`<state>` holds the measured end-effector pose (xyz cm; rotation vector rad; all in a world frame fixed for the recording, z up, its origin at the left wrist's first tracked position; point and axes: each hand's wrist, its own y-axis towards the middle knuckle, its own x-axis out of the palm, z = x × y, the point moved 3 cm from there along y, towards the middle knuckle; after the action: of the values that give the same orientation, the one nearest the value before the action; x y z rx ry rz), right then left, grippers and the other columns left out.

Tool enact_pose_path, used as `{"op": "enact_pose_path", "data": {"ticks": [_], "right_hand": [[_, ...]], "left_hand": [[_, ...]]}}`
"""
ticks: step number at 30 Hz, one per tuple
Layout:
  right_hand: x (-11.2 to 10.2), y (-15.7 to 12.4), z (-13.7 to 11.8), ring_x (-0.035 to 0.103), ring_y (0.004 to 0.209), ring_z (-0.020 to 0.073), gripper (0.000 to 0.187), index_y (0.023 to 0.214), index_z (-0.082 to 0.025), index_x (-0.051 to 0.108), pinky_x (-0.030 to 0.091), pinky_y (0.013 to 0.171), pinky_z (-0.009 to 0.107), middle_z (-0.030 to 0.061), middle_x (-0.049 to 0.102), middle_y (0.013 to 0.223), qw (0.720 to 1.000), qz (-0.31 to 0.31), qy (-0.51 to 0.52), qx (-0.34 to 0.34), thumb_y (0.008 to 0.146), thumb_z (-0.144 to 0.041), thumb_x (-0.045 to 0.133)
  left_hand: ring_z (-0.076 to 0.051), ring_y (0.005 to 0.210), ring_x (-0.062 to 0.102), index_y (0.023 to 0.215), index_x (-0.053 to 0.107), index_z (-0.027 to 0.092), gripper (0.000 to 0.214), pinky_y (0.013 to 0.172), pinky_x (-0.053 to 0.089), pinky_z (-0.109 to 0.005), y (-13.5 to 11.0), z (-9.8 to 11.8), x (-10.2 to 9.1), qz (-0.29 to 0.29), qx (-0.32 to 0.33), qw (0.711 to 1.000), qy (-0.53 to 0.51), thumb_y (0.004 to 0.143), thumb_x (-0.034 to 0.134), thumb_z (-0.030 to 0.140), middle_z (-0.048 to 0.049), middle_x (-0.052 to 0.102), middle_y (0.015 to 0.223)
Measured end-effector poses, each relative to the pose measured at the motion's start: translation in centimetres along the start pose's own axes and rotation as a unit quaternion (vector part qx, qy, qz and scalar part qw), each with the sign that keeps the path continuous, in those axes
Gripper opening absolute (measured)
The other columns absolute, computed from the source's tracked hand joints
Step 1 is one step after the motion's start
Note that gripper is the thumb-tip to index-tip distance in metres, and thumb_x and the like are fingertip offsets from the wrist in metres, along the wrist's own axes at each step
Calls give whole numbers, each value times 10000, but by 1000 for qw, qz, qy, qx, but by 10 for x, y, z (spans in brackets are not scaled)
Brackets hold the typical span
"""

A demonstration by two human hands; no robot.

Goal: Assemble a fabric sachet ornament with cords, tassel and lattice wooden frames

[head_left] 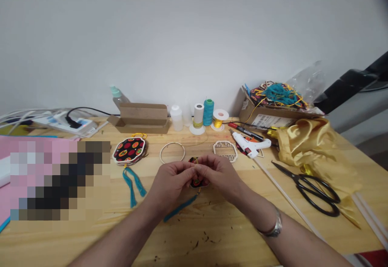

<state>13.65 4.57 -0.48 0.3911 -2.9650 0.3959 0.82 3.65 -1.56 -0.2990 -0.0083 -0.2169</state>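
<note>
My left hand and my right hand meet over the middle of the wooden table, fingers pinched together on a small ornament of black cloth with red and yellow dots. A teal tassel hangs from it toward me. A finished ornament of the same cloth with a teal tassel lies to the left. A wooden ring and a cut-out wooden frame lie just beyond my hands.
A white glue gun, black scissors, yellow satin cloth and clear glue sticks lie on the right. Thread spools, a white bottle, an open cardboard box and a box of scraps line the wall.
</note>
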Motion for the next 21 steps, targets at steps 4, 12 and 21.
{"op": "enact_pose_path", "data": {"ticks": [4,12,21], "right_hand": [[0,0,1,478,417,58,152,655,-141,573,365,433,184,-50,550,485,1000,6,19,-4,702,-280,614],[-1,1,3,514,454,69,214,744,-140,581,398,465,198,-41,591,542,999,-13,29,18,634,-286,693],[-4,2,3,525,443,68,132,712,-145,606,415,460,197,-37,607,536,1000,-6,20,18,653,-247,665]], "left_hand": [[-111,552,490,653,679,139,185,548,364,-225,1,1,0,-7,8,1000,21,728,612,295,-5,590,576],[-73,481,414,650,682,138,180,476,284,-200,0,3,3,-9,-18,998,-57,698,661,310,22,527,502],[-50,447,341,625,670,134,209,457,251,-187,2,3,0,-1,-12,1000,-28,707,655,325,49,442,452]]}}
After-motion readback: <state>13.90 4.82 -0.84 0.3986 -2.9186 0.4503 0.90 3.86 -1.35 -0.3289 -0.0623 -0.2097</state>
